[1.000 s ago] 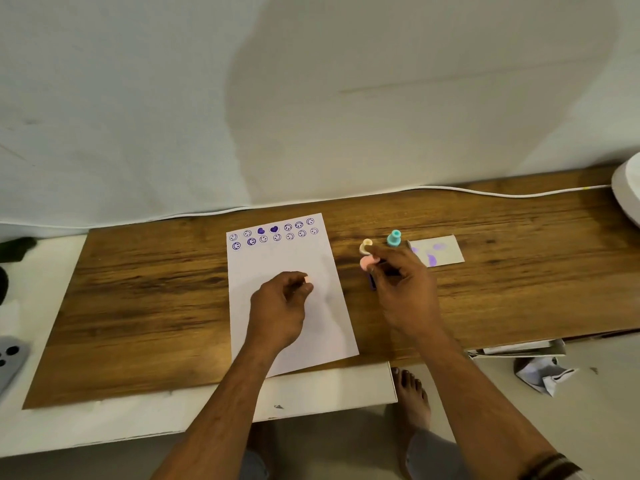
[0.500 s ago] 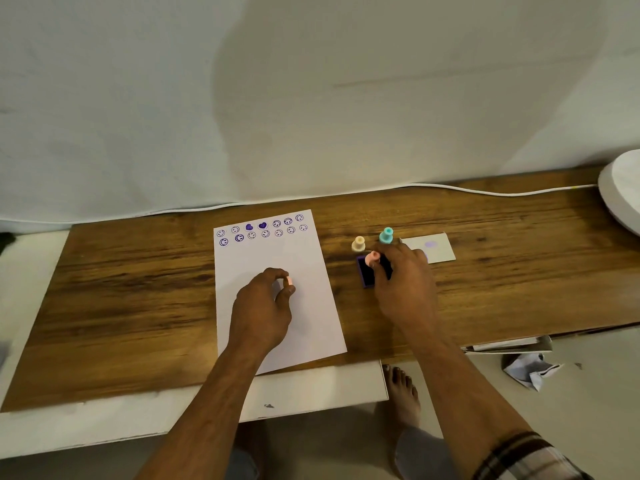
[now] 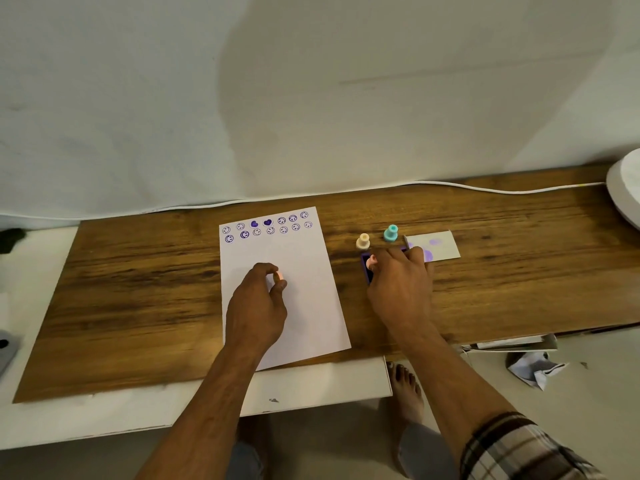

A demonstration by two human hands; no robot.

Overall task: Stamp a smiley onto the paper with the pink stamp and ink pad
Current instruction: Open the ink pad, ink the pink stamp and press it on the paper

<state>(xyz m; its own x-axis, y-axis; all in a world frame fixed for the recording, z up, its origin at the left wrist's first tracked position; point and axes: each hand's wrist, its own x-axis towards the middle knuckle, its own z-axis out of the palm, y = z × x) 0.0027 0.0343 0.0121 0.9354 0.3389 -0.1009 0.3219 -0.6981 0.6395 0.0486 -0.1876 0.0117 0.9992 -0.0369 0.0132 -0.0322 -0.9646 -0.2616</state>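
Observation:
The white paper point(image 3: 306, 306) lies on the wooden board point(image 3: 138, 289), with two rows of purple smileys and hearts point(image 3: 268, 226) along its far edge. My left hand point(image 3: 258, 303) rests on the paper, its fingertips pinching a small pink cap point(image 3: 280, 276). To the right, my right hand point(image 3: 398, 282) holds the pink stamp point(image 3: 371, 262) upright, its base down on the purple ink pad point(image 3: 366, 271). The hand covers most of the pad.
A cream stamp point(image 3: 363, 241) and a teal stamp point(image 3: 391, 233) stand just beyond the pad. A grey card with purple smudges point(image 3: 440, 245) lies to their right. A white cable point(image 3: 485, 189) runs along the back edge, and a white round object point(image 3: 623, 199) sits far right.
My right hand has brought the pink stamp down from beside the cream stamp onto the ink pad. The left hand has stayed on the paper with the cap.

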